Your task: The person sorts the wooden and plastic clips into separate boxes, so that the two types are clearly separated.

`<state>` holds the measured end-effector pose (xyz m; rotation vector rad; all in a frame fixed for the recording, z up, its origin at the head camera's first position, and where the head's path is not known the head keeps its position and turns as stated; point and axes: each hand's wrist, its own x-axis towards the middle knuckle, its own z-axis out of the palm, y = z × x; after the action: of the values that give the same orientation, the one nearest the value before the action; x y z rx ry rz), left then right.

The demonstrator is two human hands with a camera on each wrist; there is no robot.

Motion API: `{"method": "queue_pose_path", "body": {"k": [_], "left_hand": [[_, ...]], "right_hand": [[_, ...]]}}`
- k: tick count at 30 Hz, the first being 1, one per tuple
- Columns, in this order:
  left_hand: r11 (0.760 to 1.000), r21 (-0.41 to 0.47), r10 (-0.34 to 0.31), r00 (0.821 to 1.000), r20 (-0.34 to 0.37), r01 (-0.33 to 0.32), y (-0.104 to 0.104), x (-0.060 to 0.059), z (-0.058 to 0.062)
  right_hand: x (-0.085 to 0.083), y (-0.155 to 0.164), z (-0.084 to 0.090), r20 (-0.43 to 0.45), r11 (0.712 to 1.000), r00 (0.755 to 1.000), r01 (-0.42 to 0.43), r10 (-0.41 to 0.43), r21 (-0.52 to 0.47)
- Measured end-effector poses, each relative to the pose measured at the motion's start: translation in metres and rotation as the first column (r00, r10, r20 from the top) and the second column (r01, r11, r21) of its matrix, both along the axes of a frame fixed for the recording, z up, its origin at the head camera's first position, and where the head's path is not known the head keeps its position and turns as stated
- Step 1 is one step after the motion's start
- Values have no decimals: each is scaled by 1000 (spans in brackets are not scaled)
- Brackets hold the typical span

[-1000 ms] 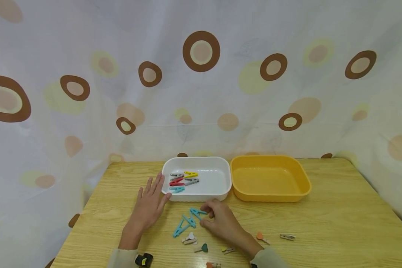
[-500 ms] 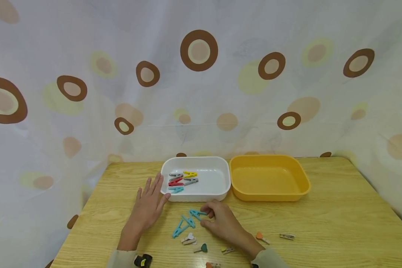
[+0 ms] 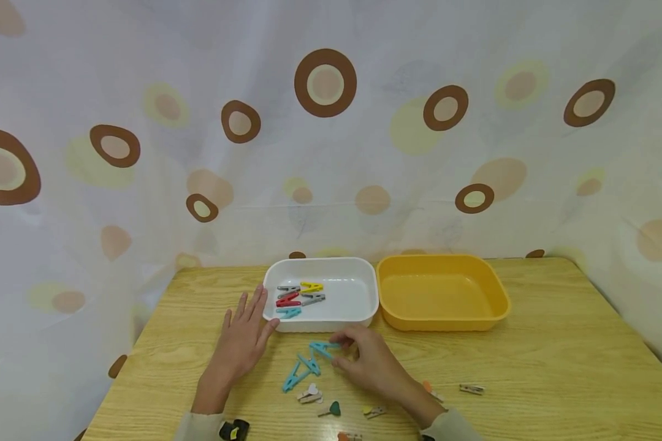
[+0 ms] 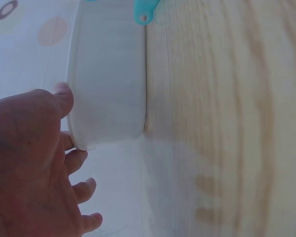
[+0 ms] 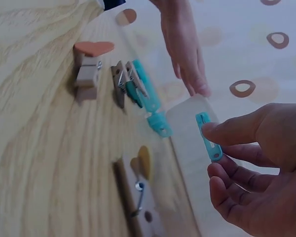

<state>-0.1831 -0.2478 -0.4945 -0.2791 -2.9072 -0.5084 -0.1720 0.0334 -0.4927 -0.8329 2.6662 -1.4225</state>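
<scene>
While your right hand [image 3: 366,366] pinches a teal peg [image 3: 323,348] at lower centre, five pegs already lie in the white tray [image 3: 364,318]; your left hand [image 3: 244,340] rests open beside it. Several pegs remain on the table [image 3: 529,380].

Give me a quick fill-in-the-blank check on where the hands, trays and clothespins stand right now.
1. The right hand pinches a ____ clothespin.
2. The left hand rests flat against the ____ tray.
3. The yellow tray holds ____ clothespins.
4. The only red clothespin lies in the ____ tray.

Missing words: teal; white; no; white
</scene>
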Motion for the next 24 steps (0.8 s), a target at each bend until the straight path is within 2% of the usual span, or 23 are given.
{"method": "queue_pose_path", "body": {"k": [5,13,17,24], "left_hand": [[1000,1,1,1000,-1,-1,-1,0,0],[1000,5,-5,1000,-6,5,-1,0,-3],[1000,8,-16,1000,3,16,0,0,-5],[1000,2,-11,1000,-4,11,-1,-1,-1]], "right_hand": [[2,0,9,-6,999,1000,-20,20,-38],[1,3,16,6,993,1000,11,-10,-117],[-3,4,18,2,993,1000,23,-23,-118],[-20,1,25,-77,993,997,-5,-5,-119]]}}
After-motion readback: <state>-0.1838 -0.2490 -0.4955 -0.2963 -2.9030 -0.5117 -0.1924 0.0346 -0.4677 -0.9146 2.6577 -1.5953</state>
